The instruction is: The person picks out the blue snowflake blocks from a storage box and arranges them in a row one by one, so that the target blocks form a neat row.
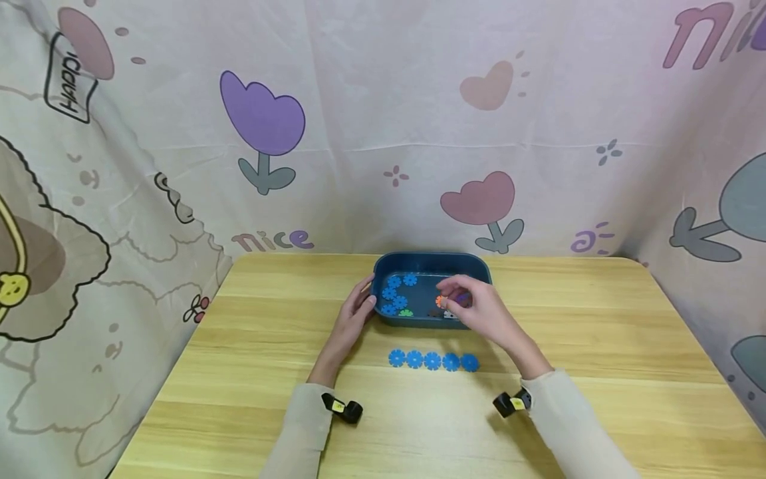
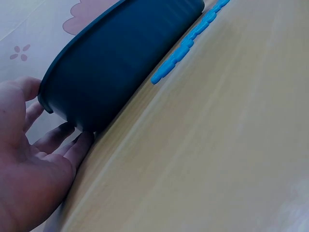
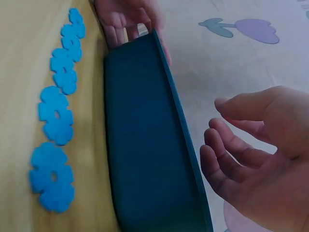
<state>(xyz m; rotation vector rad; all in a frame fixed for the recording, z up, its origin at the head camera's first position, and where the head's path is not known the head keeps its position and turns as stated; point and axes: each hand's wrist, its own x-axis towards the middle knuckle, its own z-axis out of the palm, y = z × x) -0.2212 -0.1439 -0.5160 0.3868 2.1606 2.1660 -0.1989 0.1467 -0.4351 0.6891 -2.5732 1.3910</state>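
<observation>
A dark blue rectangular tray stands near the table's back edge. Flower-shaped plastic discs lie inside it, several blue discs at the left and a green disc at the front. My left hand holds the tray's left end, fingers against its outer wall and thumb at the rim. Over the tray's right part hovers my right hand, fingers loosely bent. In the right wrist view nothing shows between its fingertips. An orange disc shows beside these fingertips in the head view. The right hand partly hides purple pieces.
In front of the tray, a row of blue flower-shaped discs lies flat on the wooden table. A printed cloth hangs behind the table and along its sides. Each sleeve carries a small black wrist camera.
</observation>
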